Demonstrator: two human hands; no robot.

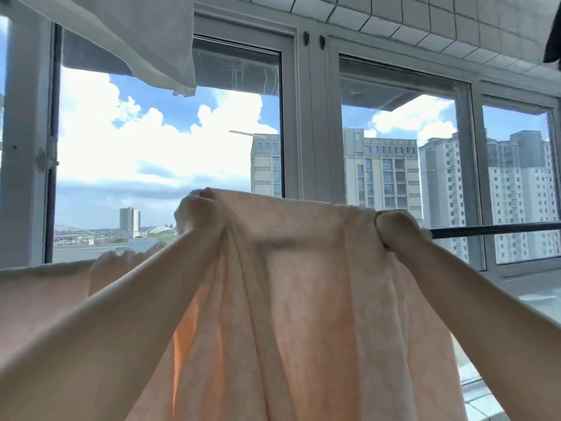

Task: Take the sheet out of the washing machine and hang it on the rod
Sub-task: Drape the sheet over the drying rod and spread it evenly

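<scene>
A pale peach sheet [297,299] hangs in long folds down the middle of the view, its top edge raised at the height of the dark rod [498,230]. My left hand [200,214] grips the sheet's upper left corner in a bunch. My right hand [397,230] grips the upper right edge right where the rod begins to show. The rod runs off to the right edge; its left part is hidden behind the sheet. More of the peach sheet [45,287] lies draped lower at the left.
A white cloth [130,34] hangs from above at the top left. Large windows [170,141] with white frames fill the wall ahead, with high-rise buildings outside. A tiled ceiling edge [425,22] runs along the top right.
</scene>
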